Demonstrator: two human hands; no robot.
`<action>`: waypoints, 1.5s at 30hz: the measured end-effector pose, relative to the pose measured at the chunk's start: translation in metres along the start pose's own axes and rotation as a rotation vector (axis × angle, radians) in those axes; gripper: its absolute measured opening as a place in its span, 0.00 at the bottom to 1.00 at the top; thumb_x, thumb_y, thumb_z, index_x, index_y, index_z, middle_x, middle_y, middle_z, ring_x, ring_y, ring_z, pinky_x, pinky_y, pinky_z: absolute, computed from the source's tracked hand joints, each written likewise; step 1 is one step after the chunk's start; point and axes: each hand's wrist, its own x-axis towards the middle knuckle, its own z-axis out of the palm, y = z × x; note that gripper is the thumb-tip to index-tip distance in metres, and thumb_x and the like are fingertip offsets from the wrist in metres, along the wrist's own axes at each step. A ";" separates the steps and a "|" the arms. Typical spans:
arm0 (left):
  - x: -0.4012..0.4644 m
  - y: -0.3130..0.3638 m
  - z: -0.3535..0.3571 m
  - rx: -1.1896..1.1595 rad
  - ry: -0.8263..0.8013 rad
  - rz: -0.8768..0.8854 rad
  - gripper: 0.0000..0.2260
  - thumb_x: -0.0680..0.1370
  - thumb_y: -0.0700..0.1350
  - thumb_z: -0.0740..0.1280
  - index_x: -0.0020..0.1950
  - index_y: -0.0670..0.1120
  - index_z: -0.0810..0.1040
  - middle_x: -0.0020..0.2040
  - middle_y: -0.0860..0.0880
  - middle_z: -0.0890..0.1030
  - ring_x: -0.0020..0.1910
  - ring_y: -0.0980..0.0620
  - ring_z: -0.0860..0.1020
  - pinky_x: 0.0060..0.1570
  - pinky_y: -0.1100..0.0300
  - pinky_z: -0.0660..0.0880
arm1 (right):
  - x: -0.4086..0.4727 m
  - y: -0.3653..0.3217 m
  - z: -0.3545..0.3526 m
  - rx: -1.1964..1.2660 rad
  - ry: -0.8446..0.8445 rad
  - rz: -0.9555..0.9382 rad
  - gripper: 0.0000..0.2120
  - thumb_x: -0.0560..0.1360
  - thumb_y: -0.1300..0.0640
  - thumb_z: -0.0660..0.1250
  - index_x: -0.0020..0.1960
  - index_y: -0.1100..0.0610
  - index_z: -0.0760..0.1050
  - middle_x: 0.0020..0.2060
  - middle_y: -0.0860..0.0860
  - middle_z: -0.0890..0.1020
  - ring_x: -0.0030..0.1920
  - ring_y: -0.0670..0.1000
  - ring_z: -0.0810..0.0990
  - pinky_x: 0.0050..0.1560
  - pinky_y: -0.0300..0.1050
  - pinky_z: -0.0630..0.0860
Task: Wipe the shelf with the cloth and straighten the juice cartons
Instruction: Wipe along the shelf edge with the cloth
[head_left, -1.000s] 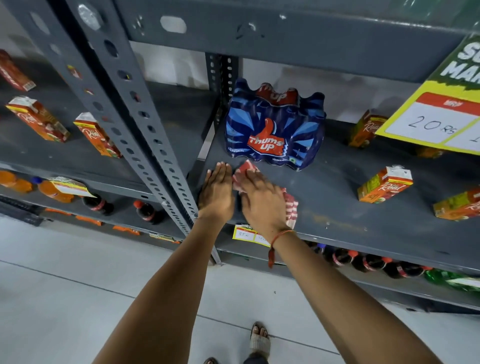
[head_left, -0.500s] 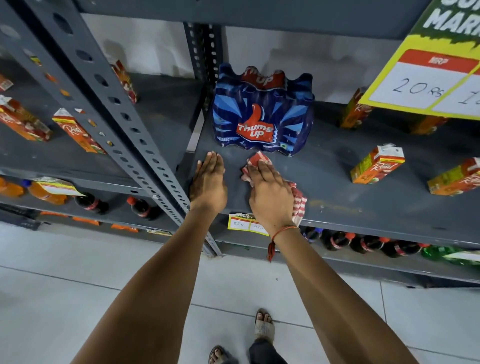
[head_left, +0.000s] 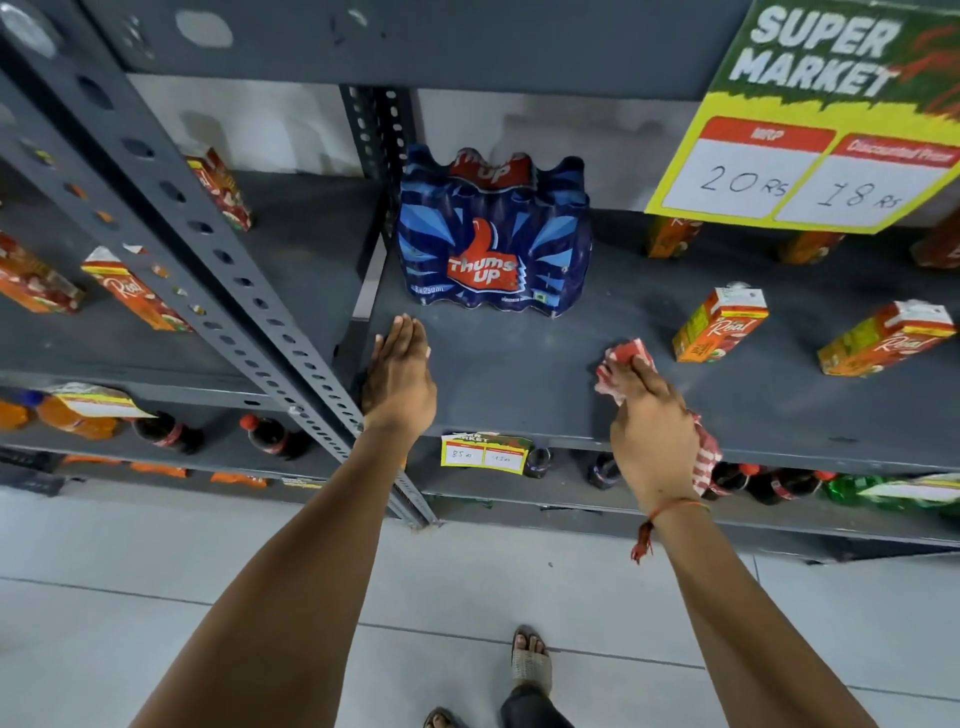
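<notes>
My right hand (head_left: 649, 415) presses a red-and-white checked cloth (head_left: 626, 358) flat on the grey metal shelf (head_left: 519, 374), near its front edge. My left hand (head_left: 399, 374) lies flat on the shelf's left end, fingers together, holding nothing. Two orange juice cartons (head_left: 719, 325) (head_left: 885, 340) stand askew to the right of the cloth, a short way from it. More cartons (head_left: 672, 236) stand at the back under the price sign. Other cartons (head_left: 132, 293) are on the neighbouring shelf to the left.
A blue shrink-wrapped pack of Thums Up bottles (head_left: 493, 239) stands behind my left hand. A slanted perforated upright (head_left: 218, 249) crosses on the left. A yellow price sign (head_left: 810, 135) hangs top right. Cola bottles (head_left: 748, 480) lie on the shelf below.
My right hand has slid the cloth rightward along the shelf, away from my left hand and toward the juice cartons. My left hand has stayed put.
</notes>
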 end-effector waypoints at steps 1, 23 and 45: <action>0.000 0.000 0.000 0.004 0.000 0.001 0.25 0.82 0.41 0.50 0.78 0.42 0.48 0.80 0.46 0.49 0.78 0.53 0.46 0.75 0.57 0.39 | 0.002 -0.003 -0.003 0.046 0.032 0.011 0.30 0.69 0.70 0.64 0.70 0.55 0.72 0.70 0.57 0.75 0.60 0.67 0.78 0.51 0.61 0.80; -0.019 0.095 0.031 -0.011 0.022 0.196 0.24 0.82 0.45 0.47 0.77 0.40 0.54 0.79 0.44 0.54 0.78 0.51 0.50 0.77 0.53 0.44 | -0.004 0.011 0.006 -0.117 -0.040 -0.172 0.28 0.69 0.62 0.69 0.69 0.53 0.75 0.68 0.56 0.77 0.65 0.62 0.77 0.58 0.58 0.78; -0.065 0.179 0.047 -0.067 -0.035 0.396 0.24 0.82 0.47 0.44 0.78 0.40 0.53 0.79 0.45 0.54 0.78 0.50 0.50 0.76 0.54 0.42 | -0.014 0.097 -0.060 -0.013 -0.014 -0.061 0.34 0.68 0.71 0.63 0.70 0.48 0.73 0.74 0.48 0.70 0.63 0.54 0.77 0.57 0.49 0.80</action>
